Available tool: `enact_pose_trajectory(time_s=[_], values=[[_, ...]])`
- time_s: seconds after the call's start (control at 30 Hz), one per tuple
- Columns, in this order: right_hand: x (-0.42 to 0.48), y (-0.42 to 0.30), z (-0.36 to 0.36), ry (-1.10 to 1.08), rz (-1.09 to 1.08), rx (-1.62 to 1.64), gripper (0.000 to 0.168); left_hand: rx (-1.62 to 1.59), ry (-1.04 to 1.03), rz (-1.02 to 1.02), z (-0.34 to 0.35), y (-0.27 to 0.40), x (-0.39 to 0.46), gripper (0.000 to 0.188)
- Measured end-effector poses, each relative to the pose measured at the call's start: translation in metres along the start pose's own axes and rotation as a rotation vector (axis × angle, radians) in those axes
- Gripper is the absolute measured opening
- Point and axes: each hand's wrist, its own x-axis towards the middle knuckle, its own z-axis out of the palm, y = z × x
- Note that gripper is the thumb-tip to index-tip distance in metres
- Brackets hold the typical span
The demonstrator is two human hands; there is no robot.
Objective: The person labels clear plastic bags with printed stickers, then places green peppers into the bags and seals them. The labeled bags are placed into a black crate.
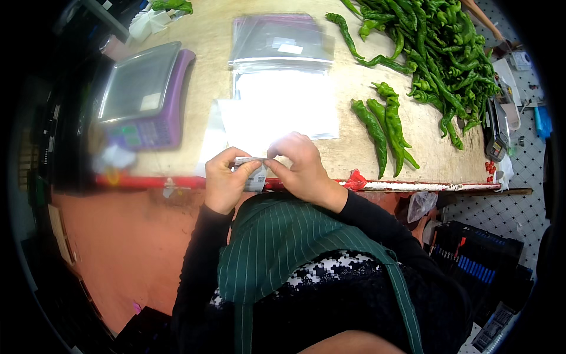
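Observation:
At the front edge of the worktable (305, 166), my left hand (227, 179) pinches a strip of printed labels (255, 179) between thumb and fingers. The strip bears a printed code and hangs down over the red edge. My right hand (300, 166) meets it from the other side, its thumb and forefinger pinching the strip's upper edge. Just beyond both hands lies a stack of clear plastic bags (283, 99), washed out by glare, with a small white label (290, 49) near its far end. A pale backing strip (212, 132) runs beside the stack.
A purple weighing scale (146, 93) stands at the left. Several long green peppers (387, 128) lie right of the bags, with a large pepper heap (451, 57) behind them. Another person's arm (484, 20) shows at the far right. Dark crates (477, 252) stand on the floor.

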Motion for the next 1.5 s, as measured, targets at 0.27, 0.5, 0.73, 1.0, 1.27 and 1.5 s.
enact_pose_trajectory(time_s=[0.27,0.5,0.73,1.0,1.27,1.5], values=[[0.02,-0.013,-0.035,-0.117,0.038,0.365,0.007,-0.65,0.147,0.043,-0.04,-0.017,0.001,0.024],[0.097,0.135,-0.065,-0.225,0.691,0.561,0.005,-0.588,0.239,0.105,-0.056,-0.014,0.004,0.038],[0.116,0.168,-0.048,-0.485,0.826,0.442,0.007,-0.583,0.228,0.054,-0.051,-0.011,-0.007,0.043],[0.119,0.184,-0.038,-0.415,0.836,0.344,0.009,-0.645,0.199,-0.017,-0.048,-0.014,-0.009,0.04],[0.114,0.195,-0.021,-0.322,0.643,-0.147,0.016,-0.663,0.149,-0.03,-0.044,-0.012,-0.005,0.039],[0.116,0.178,-0.012,-0.365,0.582,-0.509,0.028,-0.673,0.119,-0.037,-0.04,-0.015,-0.004,0.04]])
